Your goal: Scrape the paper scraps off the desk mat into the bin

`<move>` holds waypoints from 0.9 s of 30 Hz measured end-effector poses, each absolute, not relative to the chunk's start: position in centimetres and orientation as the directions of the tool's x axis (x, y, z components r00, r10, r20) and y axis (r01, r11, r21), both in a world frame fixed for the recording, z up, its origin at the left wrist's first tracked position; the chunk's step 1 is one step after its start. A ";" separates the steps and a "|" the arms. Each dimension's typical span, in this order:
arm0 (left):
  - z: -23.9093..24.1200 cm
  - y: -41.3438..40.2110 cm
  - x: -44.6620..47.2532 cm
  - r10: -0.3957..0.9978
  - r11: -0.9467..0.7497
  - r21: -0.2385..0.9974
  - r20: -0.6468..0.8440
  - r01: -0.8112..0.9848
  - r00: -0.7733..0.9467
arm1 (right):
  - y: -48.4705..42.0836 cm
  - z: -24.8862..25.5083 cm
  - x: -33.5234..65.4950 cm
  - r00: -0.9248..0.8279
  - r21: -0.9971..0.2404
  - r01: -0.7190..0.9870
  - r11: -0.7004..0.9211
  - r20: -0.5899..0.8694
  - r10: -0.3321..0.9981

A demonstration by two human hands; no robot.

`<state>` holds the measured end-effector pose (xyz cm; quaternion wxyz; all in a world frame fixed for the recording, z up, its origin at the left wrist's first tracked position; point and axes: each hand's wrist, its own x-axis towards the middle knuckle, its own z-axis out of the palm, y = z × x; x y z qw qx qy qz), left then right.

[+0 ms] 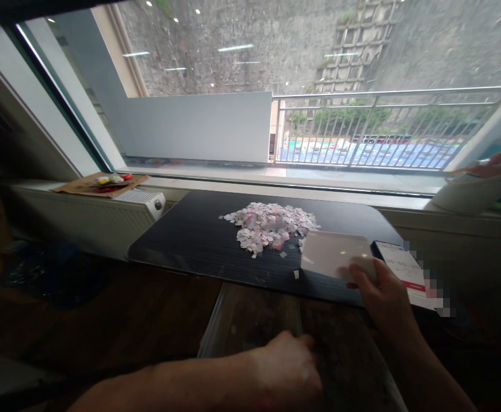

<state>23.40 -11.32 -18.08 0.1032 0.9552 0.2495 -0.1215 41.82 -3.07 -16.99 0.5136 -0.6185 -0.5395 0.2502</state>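
Note:
A heap of small pink and white paper scraps (271, 226) lies on a black table top (194, 240) under the window. My right hand (381, 297) grips the near corner of a flat pale card (334, 254) that rests on the table just right of the heap. My left hand (287, 372) is curled closed at the table's near edge, over a clear plastic bag or sheet (250, 320) hanging below it. What its fingers hold is hidden.
A phone (405, 272) with a lit screen lies right of the card. A radiator (141, 200) with a cardboard sheet and coloured bits (104, 183) sits at left. Another person's hand (497, 163) holds a white container (465, 191) on the sill at right.

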 end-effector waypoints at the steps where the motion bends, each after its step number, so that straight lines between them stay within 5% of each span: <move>1: -18.1 -11.3 23.4 0.454 -0.853 0.136 -0.279 0.503 0.846 | -3.2 -17.1 41.8 0.279 -0.908 0.405 0.104 0.231 0.932; 19: -19.2 -11.3 23.7 0.446 -0.871 0.135 -0.189 0.473 0.875 | -4.8 -16.2 39.9 0.080 -0.980 0.196 0.036 0.052 0.995; 27: -19.1 -11.4 23.7 0.440 -0.858 0.150 -0.281 0.491 0.853 | -2.4 -15.6 40.3 0.276 -0.906 0.396 0.148 0.271 0.922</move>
